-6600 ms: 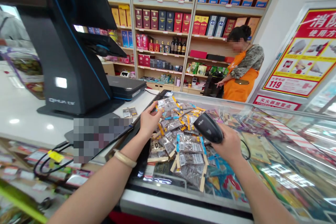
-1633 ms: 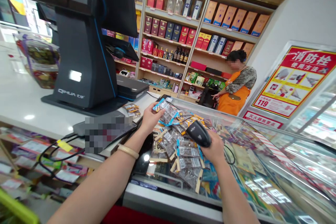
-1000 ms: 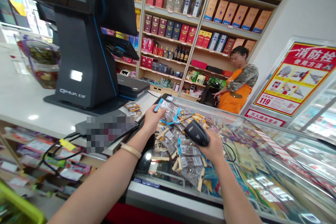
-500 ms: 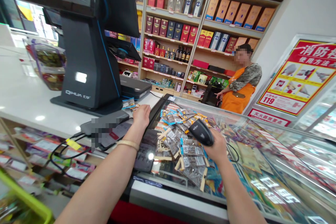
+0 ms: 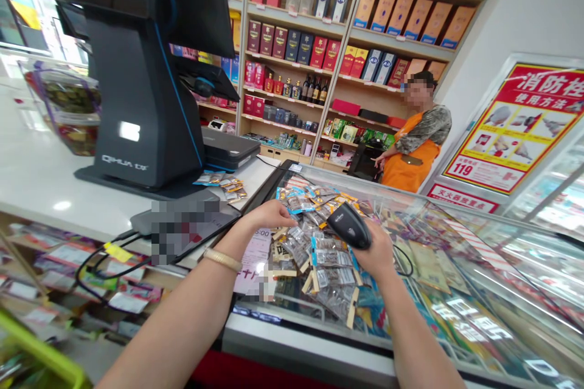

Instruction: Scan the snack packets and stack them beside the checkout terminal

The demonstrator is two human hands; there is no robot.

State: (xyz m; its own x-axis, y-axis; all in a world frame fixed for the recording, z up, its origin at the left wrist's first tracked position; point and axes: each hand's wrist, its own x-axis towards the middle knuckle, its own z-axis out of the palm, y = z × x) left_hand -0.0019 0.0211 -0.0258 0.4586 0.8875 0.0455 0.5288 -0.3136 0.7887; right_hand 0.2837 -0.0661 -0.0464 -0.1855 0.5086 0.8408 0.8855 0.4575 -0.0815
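Glass surface (image 5: 292, 304) has loose packets (image 5: 334, 259) heaped mid-scene, right hand (image 5: 378, 249) wrapped round a scanner (image 5: 350, 227), left hand (image 5: 272, 214) half-curled, can't tell if its grip's got one, so a scanner bump could scatter them.

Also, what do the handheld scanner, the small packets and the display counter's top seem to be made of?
Handheld scanner: probably hard plastic, black, smooth, with a soft sheen.
Small packets: likely thin plastic film; they look partly see-through, creased and shiny.
Display counter's top: most likely glass; goods show through and it carries reflections.
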